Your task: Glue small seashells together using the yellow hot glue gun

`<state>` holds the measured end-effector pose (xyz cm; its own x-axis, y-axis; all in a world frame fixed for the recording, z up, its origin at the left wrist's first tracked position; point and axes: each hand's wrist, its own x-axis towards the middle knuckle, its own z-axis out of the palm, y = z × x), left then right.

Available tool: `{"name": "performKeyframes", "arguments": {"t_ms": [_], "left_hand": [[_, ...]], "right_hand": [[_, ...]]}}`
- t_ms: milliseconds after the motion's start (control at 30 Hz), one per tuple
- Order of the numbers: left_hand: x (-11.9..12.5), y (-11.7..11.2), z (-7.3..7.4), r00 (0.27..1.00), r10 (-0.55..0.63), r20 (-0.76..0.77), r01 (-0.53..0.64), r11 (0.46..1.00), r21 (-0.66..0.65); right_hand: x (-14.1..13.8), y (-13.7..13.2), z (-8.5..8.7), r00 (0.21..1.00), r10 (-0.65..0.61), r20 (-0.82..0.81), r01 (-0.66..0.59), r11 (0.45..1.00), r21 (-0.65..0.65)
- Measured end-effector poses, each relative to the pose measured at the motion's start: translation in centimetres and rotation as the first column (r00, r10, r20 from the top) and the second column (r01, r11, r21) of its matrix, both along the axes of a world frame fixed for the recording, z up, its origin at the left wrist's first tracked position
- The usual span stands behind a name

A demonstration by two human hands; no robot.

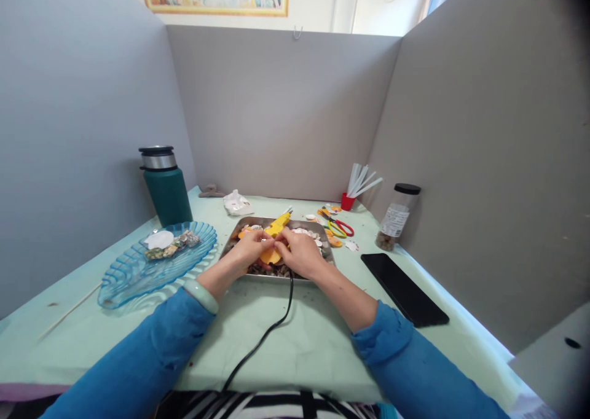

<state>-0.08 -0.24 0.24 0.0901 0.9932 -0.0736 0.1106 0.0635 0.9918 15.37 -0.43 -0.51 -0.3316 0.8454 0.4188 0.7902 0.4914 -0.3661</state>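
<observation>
Yellow glue gun (278,225), probably light, stiff plastic and best held by its handle (270,257), sits over the metal tray (265,278), its long axis slanting toward the worktop's (332,333) far edge, pale tip (289,210) leading. Our left hand (251,250) and right hand (300,253) meet against it, fingers (262,242) curled; we cannot tell what either grasps.

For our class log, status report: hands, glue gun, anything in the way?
Left hand, right hand together over tray, grip unclear. Yellow glue gun partly behind them. Possible snag: black cord over tray rim.
</observation>
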Motion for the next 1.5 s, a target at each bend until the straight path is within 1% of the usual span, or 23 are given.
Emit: {"name": "performKeyframes", "arguments": {"t_ms": [133, 300, 733, 900, 1200, 1500], "left_hand": [[0.0, 0.01, -0.09, 1.0, -0.006, 0.001, 0.006, 1.0, 0.004], [0.12, -0.13, 0.08, 1.0, 0.013, -0.016, -0.013, 1.0, -0.003], [0.07, -0.05, -0.02, 1.0, 0.003, -0.018, -0.003, 1.0, -0.009], [0.09, -0.15, 0.07, 1.0, -0.003, -0.001, 0.003, 1.0, 0.0], [0.05, -0.25, 0.07, 0.999, -0.028, -0.019, 0.029, 0.999, 0.036], [0.15, -0.15, 0.06, 1.0, 0.009, -0.022, -0.009, 1.0, 0.007]], "right_hand": [[0.05, 0.09, -0.11, 1.0, 0.016, -0.013, -0.015, 1.0, 0.011], [0.08, 0.03, -0.08, 1.0, 0.006, -0.001, -0.006, 1.0, 0.016], [0.08, -0.04, 0.07, 1.0, 0.01, 0.001, -0.01, 1.0, -0.001], [0.05, -0.11, 0.13, 1.0, 0.005, 0.005, -0.005, 1.0, -0.01], [-0.02, -0.23, 0.28, 1.0, 0.016, 0.001, -0.016, 1.0, -0.018], [0.05, -0.04, -0.02, 1.0, 0.017, -0.002, -0.017, 1.0, -0.007]]}}
